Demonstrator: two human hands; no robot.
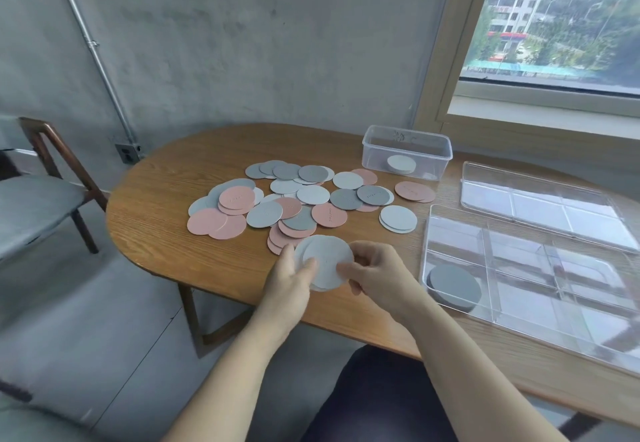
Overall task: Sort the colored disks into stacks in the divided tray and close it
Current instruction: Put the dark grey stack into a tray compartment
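We square up white disks between both hands' fingers, left hand and right hand, before traying them in the divided tray.

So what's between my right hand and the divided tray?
Only bare wooden table, seen in the head view; the right hand grips white disks short of the divided tray.

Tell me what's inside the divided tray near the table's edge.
The divided tray holds one stack of dark grey disks in its near-left compartment. No disks show in the other compartments. The top disk covers those beneath it, so their count cannot be told.
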